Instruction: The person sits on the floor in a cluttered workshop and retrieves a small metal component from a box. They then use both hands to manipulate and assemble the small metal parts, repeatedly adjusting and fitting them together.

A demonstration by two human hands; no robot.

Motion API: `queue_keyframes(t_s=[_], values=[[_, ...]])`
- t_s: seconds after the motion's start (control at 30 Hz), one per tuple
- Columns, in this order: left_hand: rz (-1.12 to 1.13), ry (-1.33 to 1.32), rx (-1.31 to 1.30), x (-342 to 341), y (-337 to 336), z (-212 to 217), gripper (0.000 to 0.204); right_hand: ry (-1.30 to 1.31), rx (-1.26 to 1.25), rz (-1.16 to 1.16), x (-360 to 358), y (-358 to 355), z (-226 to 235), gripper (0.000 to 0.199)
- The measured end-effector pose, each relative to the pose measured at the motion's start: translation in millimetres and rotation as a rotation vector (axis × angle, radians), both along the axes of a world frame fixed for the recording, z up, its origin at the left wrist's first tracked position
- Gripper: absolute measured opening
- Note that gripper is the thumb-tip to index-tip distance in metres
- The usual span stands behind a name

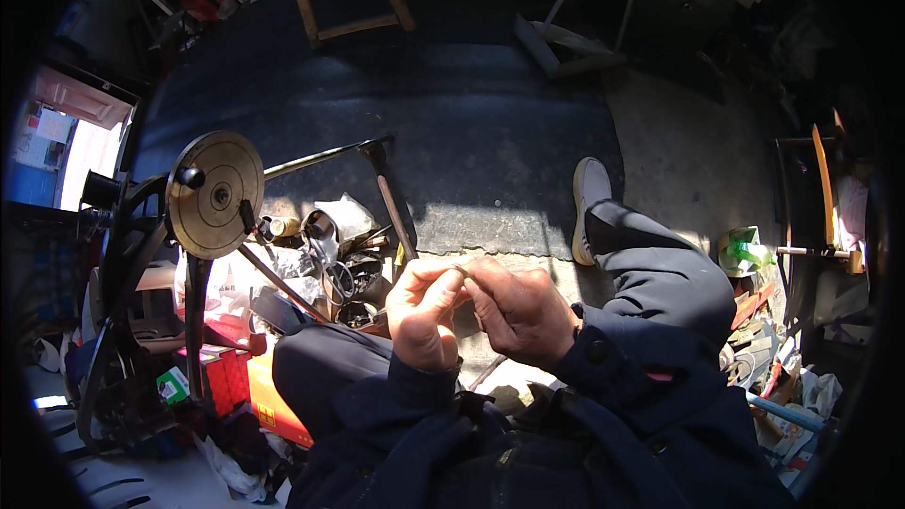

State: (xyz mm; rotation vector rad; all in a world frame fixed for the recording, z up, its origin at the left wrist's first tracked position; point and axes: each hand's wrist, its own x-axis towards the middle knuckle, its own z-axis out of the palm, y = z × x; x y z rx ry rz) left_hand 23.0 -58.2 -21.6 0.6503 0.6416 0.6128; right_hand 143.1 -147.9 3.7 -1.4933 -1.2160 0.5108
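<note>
My left hand and my right hand meet in front of my body, fingertips touching. Thumb and bent fingers are pinched together on both. Whatever lies between the fingertips is too small or too hidden to make out. To the left of my hands stands a dark metal machine with a round brass-coloured wheel, and a metal rod slants down close to my left fingers. My legs are bent on either side, in dark trousers.
Bags, cords and small parts are heaped beside the machine. Red and orange boxes sit below it. On the right are a green plastic bottle and more clutter. A wooden stool and a metal dustpan stand at the far side.
</note>
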Motion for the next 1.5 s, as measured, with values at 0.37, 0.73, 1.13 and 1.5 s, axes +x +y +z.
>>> queue_keyframes(t_s=[0.37,0.73,1.13,1.5], values=[[0.010,-0.016,-0.007,-3.5,-0.3,-5.5,0.011,-0.069,-0.016,0.011,0.5,0.5,3.1,0.017],[0.019,-0.006,0.029,-1.7,-0.5,-5.5,0.012,0.021,-0.027,-0.010,-0.9,0.2,5.9,0.019],[0.074,-0.145,0.090,1.6,-6.4,-6.4,0.013,0.078,-0.031,-0.024,-6.5,-1.2,10.9,0.015],[0.026,-0.113,-0.021,-1.6,-1.6,-7.2,0.011,-0.002,0.003,-0.013,-1.0,-1.3,7.6,0.014]])
